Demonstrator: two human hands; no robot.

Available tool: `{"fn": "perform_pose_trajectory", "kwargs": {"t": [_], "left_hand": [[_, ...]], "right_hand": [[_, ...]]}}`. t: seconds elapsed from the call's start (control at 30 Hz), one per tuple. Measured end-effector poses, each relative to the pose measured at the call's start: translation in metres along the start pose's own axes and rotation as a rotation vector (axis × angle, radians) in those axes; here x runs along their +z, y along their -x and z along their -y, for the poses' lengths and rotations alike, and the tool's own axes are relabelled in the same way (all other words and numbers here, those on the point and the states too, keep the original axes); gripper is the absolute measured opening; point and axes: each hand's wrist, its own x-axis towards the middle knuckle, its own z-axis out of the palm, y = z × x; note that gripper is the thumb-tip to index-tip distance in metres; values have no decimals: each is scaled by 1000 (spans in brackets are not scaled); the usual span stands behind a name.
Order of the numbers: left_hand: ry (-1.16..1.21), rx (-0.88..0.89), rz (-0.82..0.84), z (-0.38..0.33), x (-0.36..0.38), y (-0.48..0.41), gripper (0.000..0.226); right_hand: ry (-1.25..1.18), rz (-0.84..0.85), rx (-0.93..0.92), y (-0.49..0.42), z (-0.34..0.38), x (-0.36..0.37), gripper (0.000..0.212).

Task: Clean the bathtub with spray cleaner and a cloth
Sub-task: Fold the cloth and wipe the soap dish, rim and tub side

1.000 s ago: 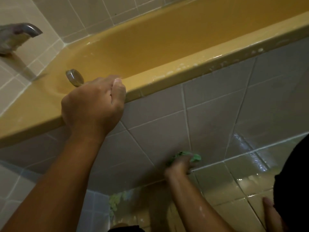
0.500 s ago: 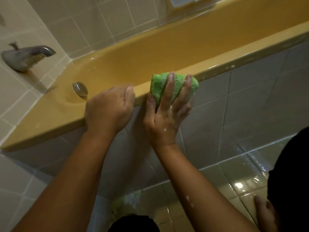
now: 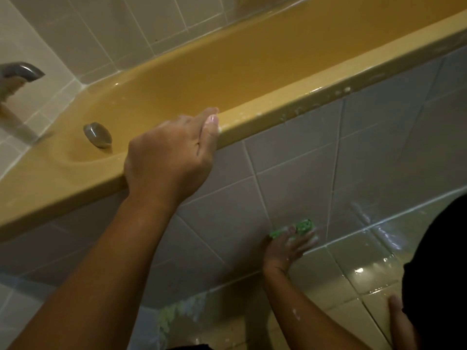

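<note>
Our left hand (image 3: 169, 157) grips the bathtub (image 3: 303, 97) by its near rim. The thumb lies along the edge, and the fingers curl over it out of sight. Our right hand (image 3: 285, 248) presses the green cloth (image 3: 303, 226) flat against the tiled panel (image 3: 290, 173) below the tub, fingers stretched across it. It is low down, just above the joint with the floor tiles (image 3: 353, 261).

Most of the cloth is hidden under the fingers and only its upper edge shows. The hand is blurred, so we cannot tell where the thumb sits. Foam flecks dot the rim and our right forearm.

We count two hands, one cloth, one round metal knob (image 3: 97, 134) inside the tub's end, and one tap (image 3: 22, 72) cut off at the left edge. Dark clothing (image 3: 439, 274) covers the lower right corner. Beside it lies a skin-coloured shape (image 3: 396, 314) that we cannot identify.

Half a second ago the cloth was up at the rim, just beside our left hand. It now sits near the floor, while the left hand has kept its hold on the rim.
</note>
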Motion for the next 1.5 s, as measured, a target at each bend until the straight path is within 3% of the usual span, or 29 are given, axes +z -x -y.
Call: {"fn": "perform_pose_trajectory", "kwargs": {"t": [0.1,0.23,0.33,0.4,0.53,0.67,0.8,0.97,1.07,1.2,1.3,1.37,1.43,1.5], "left_hand": [[-1,8,-37,0,1,2,49],[7,18,-62,0,1,2,45],[15,22,-87,0,1,4,44],[28,24,-92,-1,0,5,44],[30,13,-21,-2,-5,4,49],[23,-18,122,-7,-13,-2,48],[44,20,327,-24,-15,-27,50],[73,73,411,-40,-8,-48,50],[54,99,393,-43,-5,-46,47],[23,112,337,-47,-4,-45,46],[13,111,318,-50,-2,-45,44],[9,110,286,-52,-1,-44,43],[-4,102,259,-55,1,-44,45],[-25,97,230,-57,4,-44,45]], "right_hand": [[-119,-88,302,-29,-32,-6,62],[-116,-108,537,-27,-28,1,76],[-117,-89,522,-7,10,12,76],[9,-85,295,24,54,17,70],[194,179,-370,75,109,11,68],[126,-49,-705,83,178,14,71],[253,-110,-1168,65,214,4,62],[316,-164,-1496,15,215,-13,57],[249,-190,-1337,-6,193,-20,62],[119,-146,-788,-25,141,-25,76],[262,-41,-435,-43,100,-39,90],[347,45,-255,-59,79,-49,84],[339,15,-111,-79,60,-53,69],[198,-91,145,-99,46,-48,62]]}}
